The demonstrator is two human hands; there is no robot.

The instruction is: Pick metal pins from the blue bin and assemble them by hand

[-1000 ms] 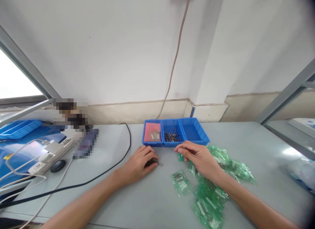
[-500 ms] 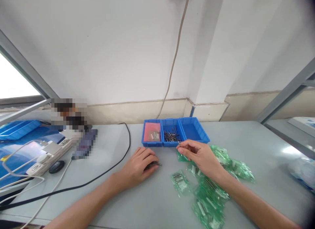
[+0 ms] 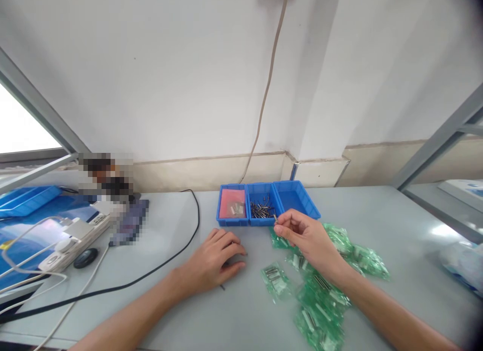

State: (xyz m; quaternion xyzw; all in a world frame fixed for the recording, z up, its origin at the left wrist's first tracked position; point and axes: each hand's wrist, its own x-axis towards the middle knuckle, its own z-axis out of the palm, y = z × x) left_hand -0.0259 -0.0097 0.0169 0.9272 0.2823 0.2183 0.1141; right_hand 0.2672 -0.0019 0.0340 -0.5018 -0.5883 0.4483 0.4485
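My left hand [image 3: 217,258] rests palm down on the grey table, thumb spread from the curved fingers. A thin dark metal piece [image 3: 222,287] pokes out beneath it by the wrist side; whatever else lies under the palm is hidden. Thumb and fingertips of my right hand [image 3: 307,238] pinch a small metal pin [image 3: 275,217], just in front of the middle blue bin [image 3: 260,222]. Inside that bin lie several loose metal pins [image 3: 261,210]. Green plastic packets [image 3: 320,295] with metal pieces inside are spread under and around my right forearm.
A left blue bin [image 3: 233,223] holds a pink sheet [image 3: 230,196] and a small clear bag; a right blue bin [image 3: 311,202] adjoins the middle one. A black cable [image 3: 151,274] crosses the table. Further left are a mouse [image 3: 85,258] and a power strip [image 3: 51,260].
The thumb of my left hand has moved apart from its fingers, and a dark metal piece now shows below the hand. My right hand has barely shifted, still pinching the pin.
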